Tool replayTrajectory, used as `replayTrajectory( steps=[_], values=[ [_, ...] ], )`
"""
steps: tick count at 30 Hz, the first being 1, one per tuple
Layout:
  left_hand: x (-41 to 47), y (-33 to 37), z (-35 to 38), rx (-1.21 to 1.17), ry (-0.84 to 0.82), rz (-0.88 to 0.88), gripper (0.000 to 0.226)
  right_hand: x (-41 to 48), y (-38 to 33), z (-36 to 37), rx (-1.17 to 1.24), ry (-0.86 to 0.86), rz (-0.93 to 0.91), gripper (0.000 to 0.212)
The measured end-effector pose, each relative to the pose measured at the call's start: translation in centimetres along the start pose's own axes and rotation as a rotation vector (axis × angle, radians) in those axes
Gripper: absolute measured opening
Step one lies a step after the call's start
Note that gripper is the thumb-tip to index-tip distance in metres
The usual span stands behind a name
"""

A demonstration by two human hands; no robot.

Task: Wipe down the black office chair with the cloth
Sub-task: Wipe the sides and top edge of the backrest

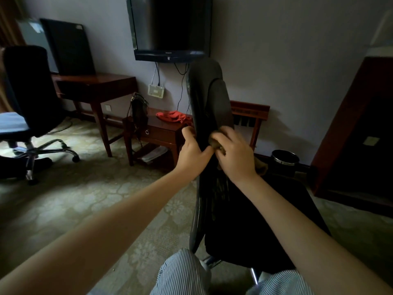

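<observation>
Gripping the back edge of the black chair is the left hand; the right hand, just beside it, clutches the cloth against the backrest.

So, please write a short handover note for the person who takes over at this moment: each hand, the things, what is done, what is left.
Left hand: grips the edge of the backrest and steadies it.
Right hand: holds the bunched brownish cloth against the backrest, about mid-height.
Black office chair: directly in front, close to the knees, backrest seen edge-on.
Done: wiping is under way on the backrest; how much is already clean cannot be told.
Left: probably the rest of the backrest, then the lower parts of the chair.
</observation>
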State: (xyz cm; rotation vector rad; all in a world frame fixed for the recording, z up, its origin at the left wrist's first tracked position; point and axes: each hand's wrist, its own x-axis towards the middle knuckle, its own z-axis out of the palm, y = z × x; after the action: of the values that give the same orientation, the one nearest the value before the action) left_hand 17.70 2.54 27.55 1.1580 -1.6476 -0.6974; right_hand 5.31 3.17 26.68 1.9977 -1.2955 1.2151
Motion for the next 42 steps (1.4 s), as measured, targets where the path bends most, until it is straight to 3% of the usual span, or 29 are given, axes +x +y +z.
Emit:
replayTrajectory(
  steps=[7,15,21,27,29,32,34,42],
  values=[
    [0.0,-0.9,0.2,-0.003,0.002,0.015,0.041,-2.0,2.1,0.9,-0.089,-0.057,-0.166,0.03],
    [-2.2,-2.4,1.4,0.025,0.002,0.051,0.064,-6.3,3.5,1.0,-0.141,-0.153,-0.16,0.038],
    [-2.9,-2.3,1.4,0.033,-0.016,0.015,0.066,-8.5,3.9,0.9,-0.15,-0.209,-0.16,0.04],
    [-2.9,-1.5,1.4,0.047,-0.02,-0.002,0.062,-9.0,5.7,-0.3,-0.086,-0.425,-0.231,0.039],
    [-3.0,-1.4,1.4,0.044,-0.011,-0.008,0.061,-8.4,5.5,-1.0,-0.052,-0.397,-0.183,0.035],
    [-3.1,-1.4,1.6,0.041,0.0,-0.005,0.06,-6.5,4.4,-1.9,0.014,-0.158,-0.069,0.031],
    [-3.3,-1.2,1.8,0.034,0.009,0.002,0.059,-5.3,4.0,-2.2,-0.008,-0.026,-0.094,0.031],
    [-5.2,-1.2,3.1,-0.004,0.05,0.045,0.056,-8.3,3.9,-0.4,-0.147,-0.098,-0.327,0.04]
  ],
)
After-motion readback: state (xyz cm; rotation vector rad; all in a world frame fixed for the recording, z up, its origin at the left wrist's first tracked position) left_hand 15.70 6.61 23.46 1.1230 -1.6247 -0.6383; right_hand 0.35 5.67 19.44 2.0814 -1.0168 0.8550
